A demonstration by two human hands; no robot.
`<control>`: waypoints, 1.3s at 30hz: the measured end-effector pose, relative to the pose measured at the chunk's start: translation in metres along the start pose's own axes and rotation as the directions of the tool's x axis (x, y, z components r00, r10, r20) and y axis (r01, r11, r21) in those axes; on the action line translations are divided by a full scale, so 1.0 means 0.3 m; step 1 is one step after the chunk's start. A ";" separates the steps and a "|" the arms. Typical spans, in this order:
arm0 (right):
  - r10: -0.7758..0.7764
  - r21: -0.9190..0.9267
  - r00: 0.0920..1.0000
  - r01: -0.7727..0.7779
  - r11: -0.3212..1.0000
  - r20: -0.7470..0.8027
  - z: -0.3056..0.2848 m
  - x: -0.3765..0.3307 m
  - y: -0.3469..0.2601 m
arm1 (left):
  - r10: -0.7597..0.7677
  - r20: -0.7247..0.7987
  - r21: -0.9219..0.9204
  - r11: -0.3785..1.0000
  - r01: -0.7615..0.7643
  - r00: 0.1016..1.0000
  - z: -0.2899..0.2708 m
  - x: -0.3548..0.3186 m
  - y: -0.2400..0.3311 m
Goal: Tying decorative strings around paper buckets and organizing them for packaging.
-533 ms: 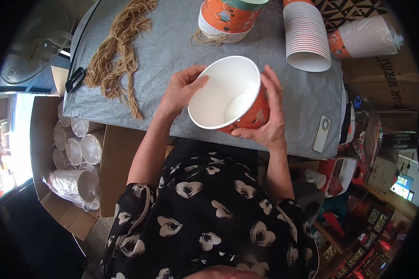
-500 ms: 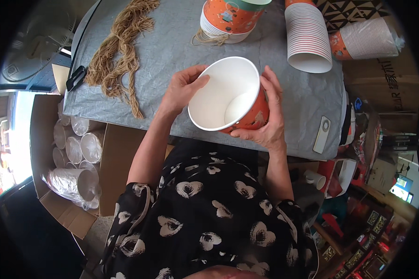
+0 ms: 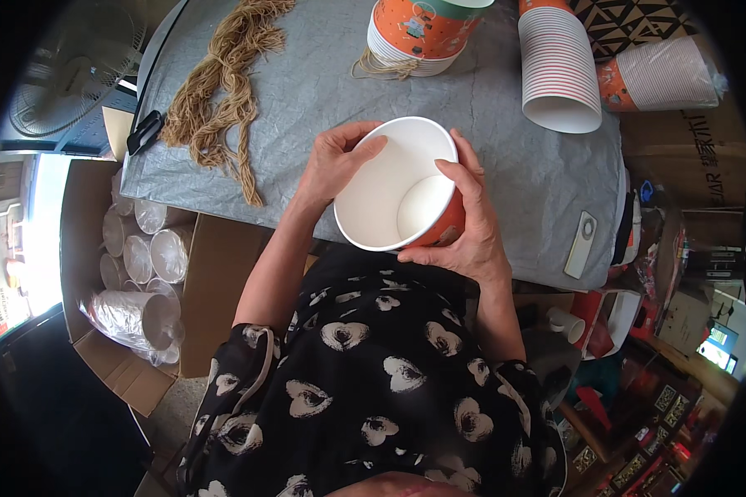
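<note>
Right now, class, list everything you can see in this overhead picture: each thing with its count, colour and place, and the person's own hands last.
Round paper cup: one, orange outside, white inside, held tilted in both hands.
Grey cloth-covered table: one, upper middle.
Tan twine bundle: one, table's left side.
Black clip-like tool: one, table's left edge.
Upright stack of orange paper cups: one, top centre, on twine.
Lying stack of paper cups: one, white and orange, top right.
Plastic-wrapped cup sleeve: one, far right.
White flat remote-like device: one, table's right corner.
Clear plastic lid sleeves: several, cardboard box, left.
Left hand: on cup rim.
Right hand: cradling cup side.
</note>
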State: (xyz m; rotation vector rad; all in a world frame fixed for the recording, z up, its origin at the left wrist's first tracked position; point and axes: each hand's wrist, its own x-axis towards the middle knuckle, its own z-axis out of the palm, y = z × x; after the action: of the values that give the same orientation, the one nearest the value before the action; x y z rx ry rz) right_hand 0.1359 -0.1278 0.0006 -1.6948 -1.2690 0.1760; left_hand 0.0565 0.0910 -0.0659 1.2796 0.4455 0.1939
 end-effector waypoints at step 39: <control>0.081 -0.266 0.895 -0.216 0.939 -0.439 0.067 -0.057 0.059 | -0.274 -0.192 -0.192 0.952 0.238 0.942 -0.452 -0.497 0.041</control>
State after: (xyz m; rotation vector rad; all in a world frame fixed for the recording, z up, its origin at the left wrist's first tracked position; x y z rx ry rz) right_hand 0.1277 -0.1289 -0.0302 -1.9668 -0.8675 -0.3063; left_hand -0.1340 0.1567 -0.0519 1.0280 0.7634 0.1465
